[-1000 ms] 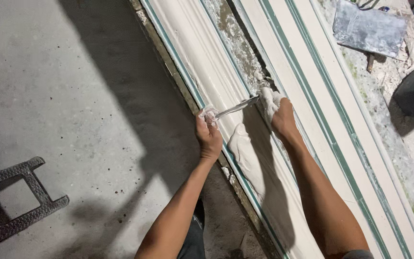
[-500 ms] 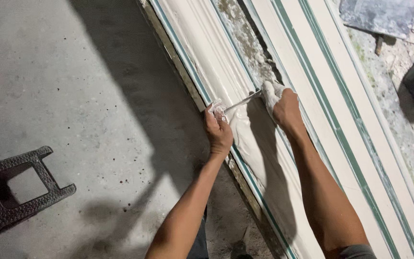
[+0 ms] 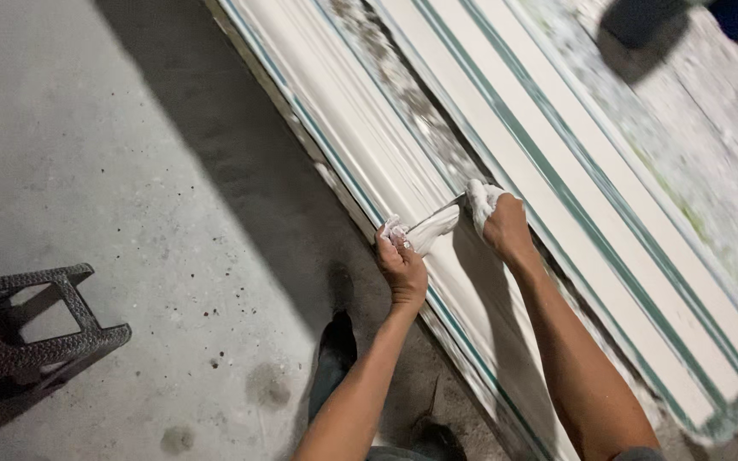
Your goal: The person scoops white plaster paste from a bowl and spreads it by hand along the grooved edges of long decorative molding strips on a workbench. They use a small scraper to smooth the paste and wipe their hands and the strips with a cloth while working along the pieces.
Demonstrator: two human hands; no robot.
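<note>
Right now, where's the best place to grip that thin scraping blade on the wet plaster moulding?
Probably by its two ends, as now: left hand pinching the near end, right hand the far end. The blade spans crosswise over the white moulding, so coming from each side keeps it level.

Grey concrete floor [image 3: 113,145], speckled with small dark spots and a few faint damp stains, crossed by a broad diagonal shadow with brighter light to the left. At the left edge, a dark woven-pattern plastic stool [image 3: 23,329] on its side, throwing its own shadow. Upper right, rough ground [image 3: 685,145] crusted with whitish residue and greenish patches.
</note>
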